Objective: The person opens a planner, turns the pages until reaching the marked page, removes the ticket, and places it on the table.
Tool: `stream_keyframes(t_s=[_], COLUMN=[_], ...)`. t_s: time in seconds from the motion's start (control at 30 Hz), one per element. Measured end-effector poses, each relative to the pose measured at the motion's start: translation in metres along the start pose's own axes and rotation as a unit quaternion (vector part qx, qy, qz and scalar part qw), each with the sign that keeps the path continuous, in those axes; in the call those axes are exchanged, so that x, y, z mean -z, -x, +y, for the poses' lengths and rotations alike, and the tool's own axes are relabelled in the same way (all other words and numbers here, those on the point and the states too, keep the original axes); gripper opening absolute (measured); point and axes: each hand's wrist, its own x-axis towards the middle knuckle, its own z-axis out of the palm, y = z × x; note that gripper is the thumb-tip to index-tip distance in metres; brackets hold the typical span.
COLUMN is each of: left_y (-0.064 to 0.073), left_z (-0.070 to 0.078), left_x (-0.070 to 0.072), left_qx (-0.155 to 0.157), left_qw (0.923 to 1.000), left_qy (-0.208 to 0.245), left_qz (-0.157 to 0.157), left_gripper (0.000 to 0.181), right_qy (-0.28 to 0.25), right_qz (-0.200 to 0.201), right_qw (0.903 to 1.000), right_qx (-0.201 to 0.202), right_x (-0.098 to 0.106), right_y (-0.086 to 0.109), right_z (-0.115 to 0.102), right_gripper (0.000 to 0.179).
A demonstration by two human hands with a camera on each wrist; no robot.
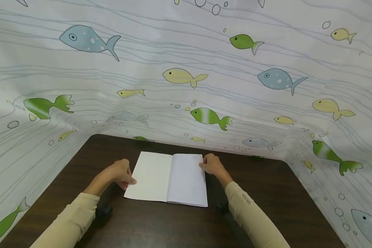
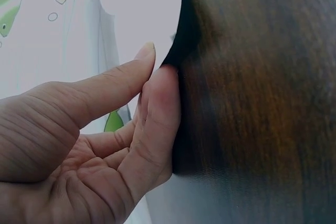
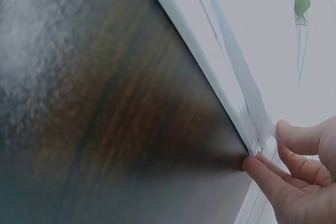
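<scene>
An open notebook [image 1: 153, 175] lies on the dark table, its left side a blank cream sheet and its right side a lined white page [image 1: 187, 179]. My left hand [image 1: 121, 174] pinches the left edge of the blank side, thumb on top and fingers beneath. That pinch shows close up in the left wrist view, where the hand [image 2: 100, 135] has the sheet's edge between thumb and forefinger. At the upper right edge of the lined side, my right hand [image 1: 213, 164] grips the pages. In the right wrist view the right hand's fingers [image 3: 268, 179] sit under the slightly fanned page edges.
The dark wood-grain table [image 1: 136, 227] stretches around the notebook on all sides. White sheeting [image 1: 161, 44] printed with fish and wavy lines stands along its back and sides. A dark object [image 1: 103, 210] shows under the left wrist, another [image 1: 222, 207] by the right.
</scene>
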Motion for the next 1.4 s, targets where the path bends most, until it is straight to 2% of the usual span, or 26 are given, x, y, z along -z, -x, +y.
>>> stream_keyframes(t_s=[0.5,0.73,0.87,1.4], left_y=[0.002,0.003,0.002,0.001], left_z=[0.002,0.003,0.005,0.007], left_x=[-0.005,-0.006,-0.006,-0.006], left_qx=[0.008,0.003,0.015,0.022], left_qw=[0.9999,0.9999,0.9997,0.9995], left_qy=[0.005,0.005,0.009,0.011], left_qz=[0.010,0.014,0.018,0.019], left_gripper=[0.027,0.026,0.027,0.028], right_qy=[-0.018,-0.018,-0.018,-0.047], right_qz=[0.009,0.000,0.000,0.032], right_qw=[0.9998,0.9998,0.9998,0.9983], right_qx=[0.007,-0.006,-0.011,-0.006], right_x=[0.000,0.003,0.007,0.010], right_y=[0.000,0.000,-0.001,-0.003], right_z=[0.005,0.007,0.007,0.003], right_gripper=[0.022,0.017,0.018,0.019])
